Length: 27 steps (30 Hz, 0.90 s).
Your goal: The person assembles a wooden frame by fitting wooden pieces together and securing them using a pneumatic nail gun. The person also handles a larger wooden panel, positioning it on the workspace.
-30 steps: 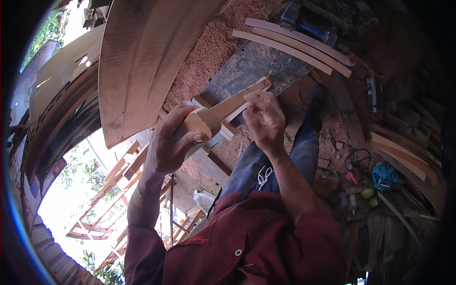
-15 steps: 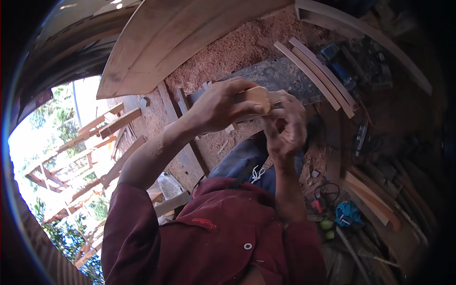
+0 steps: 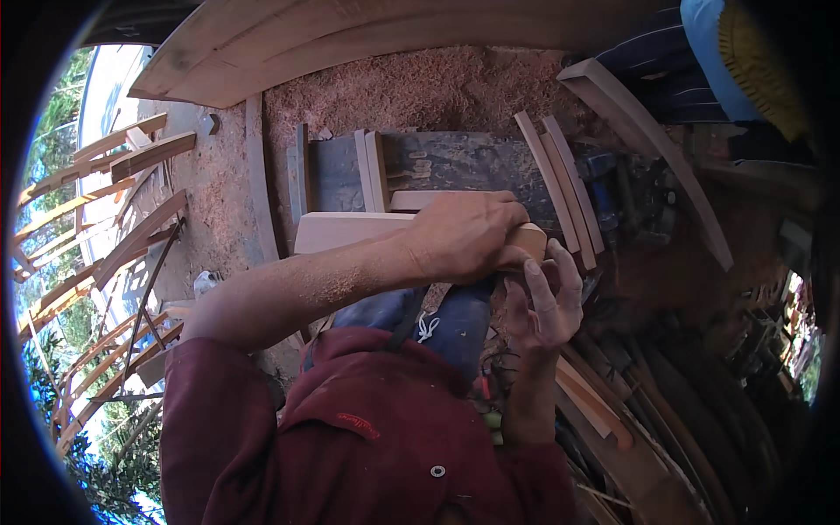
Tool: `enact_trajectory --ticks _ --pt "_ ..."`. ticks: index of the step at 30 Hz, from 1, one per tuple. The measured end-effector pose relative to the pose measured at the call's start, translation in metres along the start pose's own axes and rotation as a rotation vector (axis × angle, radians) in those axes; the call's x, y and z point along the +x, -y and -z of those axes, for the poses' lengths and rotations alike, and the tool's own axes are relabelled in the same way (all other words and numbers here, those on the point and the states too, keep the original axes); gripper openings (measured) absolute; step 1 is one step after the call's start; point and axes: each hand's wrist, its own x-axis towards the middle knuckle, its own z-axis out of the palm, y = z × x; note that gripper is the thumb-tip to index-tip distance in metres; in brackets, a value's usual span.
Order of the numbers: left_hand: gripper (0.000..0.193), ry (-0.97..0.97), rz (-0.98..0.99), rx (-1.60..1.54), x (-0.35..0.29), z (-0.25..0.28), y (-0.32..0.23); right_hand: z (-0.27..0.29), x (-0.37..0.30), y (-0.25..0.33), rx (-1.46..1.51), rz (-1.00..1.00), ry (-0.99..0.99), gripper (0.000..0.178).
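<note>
Cloth of a maroon shirt (image 3: 385,429) lies nearest, at seven o'clock from the left hand (image 3: 468,236). Sawdust flecks the left forearm (image 3: 341,273). The left grip is closed around a wooden piece (image 3: 528,236), whose pale end pokes out at three o'clock. Just beside that end, at four, the right hand (image 3: 551,302) curls loosely, its grip half open; whether its fingertips touch the wood, I cannot tell. A pale wooden length (image 3: 346,234) shows at nine, past the forearm; its join with the held piece, if any, is hidden. Blue trousers (image 3: 459,324) show at six. Beyond, at twelve, lies a dark board (image 3: 464,164); at two, slim strips (image 3: 556,186). Farther out, shavings (image 3: 411,92) cover the ground, and a broad plank (image 3: 376,35) arches at eleven.
</note>
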Motion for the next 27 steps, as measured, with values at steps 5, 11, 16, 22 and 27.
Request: enact_trajectory --ticks 5,11,16,22,27 --pt "0.053 -0.004 -0.007 -0.013 0.000 0.003 -0.002 0.003 0.010 -0.003 0.052 -0.196 0.077 0.040" --pt "0.053 0.101 0.106 0.005 0.002 0.009 -0.003 0.003 0.010 -0.002 0.182 -0.327 0.111 0.039" --pt "0.052 -0.020 0.068 -0.028 0.003 0.006 -0.003 -0.001 0.015 -0.020 -0.004 -0.098 0.154 0.036" --pt "0.053 -0.048 0.085 -0.005 -0.005 0.011 -0.003 0.005 0.032 -0.044 0.113 0.017 0.342 0.030" --pt "0.038 -0.135 0.054 0.117 -0.009 -0.001 -0.009 0.010 0.038 -0.043 0.026 -0.037 0.484 0.024"
